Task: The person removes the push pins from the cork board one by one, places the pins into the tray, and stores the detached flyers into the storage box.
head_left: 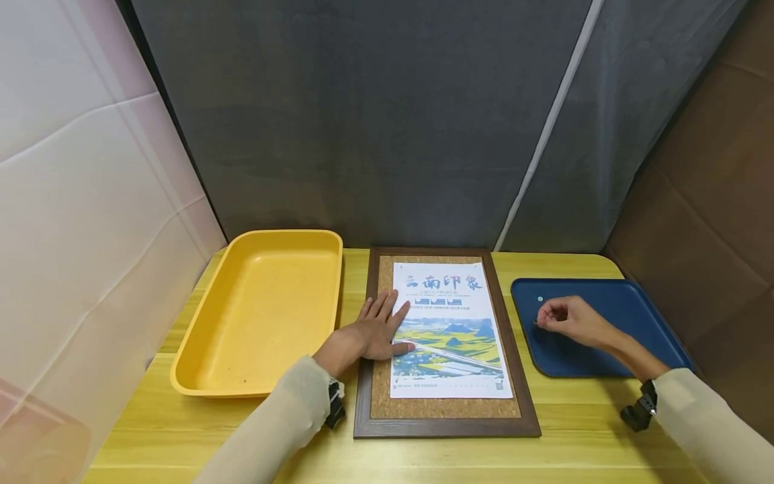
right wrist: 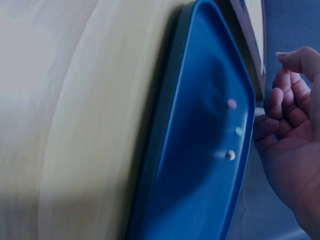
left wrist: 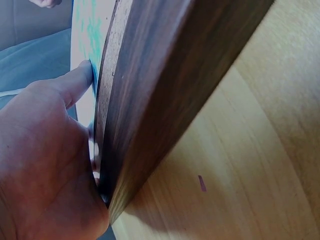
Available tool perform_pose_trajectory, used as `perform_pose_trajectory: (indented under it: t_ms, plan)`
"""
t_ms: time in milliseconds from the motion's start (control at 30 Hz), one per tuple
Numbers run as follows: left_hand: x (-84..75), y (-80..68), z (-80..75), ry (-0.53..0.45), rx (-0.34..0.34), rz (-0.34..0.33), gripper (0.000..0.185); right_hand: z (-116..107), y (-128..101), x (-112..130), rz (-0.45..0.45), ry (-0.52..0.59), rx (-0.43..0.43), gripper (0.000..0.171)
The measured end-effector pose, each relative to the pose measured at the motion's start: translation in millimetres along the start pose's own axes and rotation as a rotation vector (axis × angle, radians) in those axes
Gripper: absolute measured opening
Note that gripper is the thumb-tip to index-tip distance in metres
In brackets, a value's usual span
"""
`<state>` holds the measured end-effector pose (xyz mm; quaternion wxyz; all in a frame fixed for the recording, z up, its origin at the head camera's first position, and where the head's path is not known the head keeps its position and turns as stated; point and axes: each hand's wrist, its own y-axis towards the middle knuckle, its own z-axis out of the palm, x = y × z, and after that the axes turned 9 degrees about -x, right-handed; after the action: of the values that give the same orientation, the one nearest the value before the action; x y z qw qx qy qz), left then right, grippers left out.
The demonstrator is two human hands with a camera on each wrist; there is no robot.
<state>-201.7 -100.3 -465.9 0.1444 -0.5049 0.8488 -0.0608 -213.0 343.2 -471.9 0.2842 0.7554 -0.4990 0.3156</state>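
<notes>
A person's left hand [head_left: 373, 331] lies flat, fingers straight and spread, pressing the left edge of a printed poster [head_left: 449, 329] onto a framed cork board [head_left: 445, 403] on the wooden bench [head_left: 568, 417]; the forearm reaches in from below, sleeve to the wrist; the right hand [head_left: 568, 321] hovers with fingers curled inward over a blue tray [head_left: 629, 316], where three small pins [right wrist: 232, 129] lie just beside its fingertips; whether it pinches one cannot be told; beyond the left hand sits a yellow tub [head_left: 266, 309].
</notes>
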Motion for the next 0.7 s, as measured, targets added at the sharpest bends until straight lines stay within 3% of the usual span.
perform_pose_trajectory:
  t_ms: [367, 533, 700]
  plan:
    - [12.6, 12.5, 17.5, -0.069, -0.016, 0.016, 0.096, -11.8, -2.2, -18.8, 0.05, -0.073, -0.022, 0.007]
    - [8.1, 7.7, 10.7, -0.059, -0.019, 0.01, 0.095, -13.4, -3.3, -26.7, 0.054, -0.077, -0.025, 0.006]
    - [10.4, 12.1, 15.7, -0.063, -0.012, 0.006, 0.094, -12.8, -5.1, -34.4, 0.062, -0.082, -0.016, 0.007]
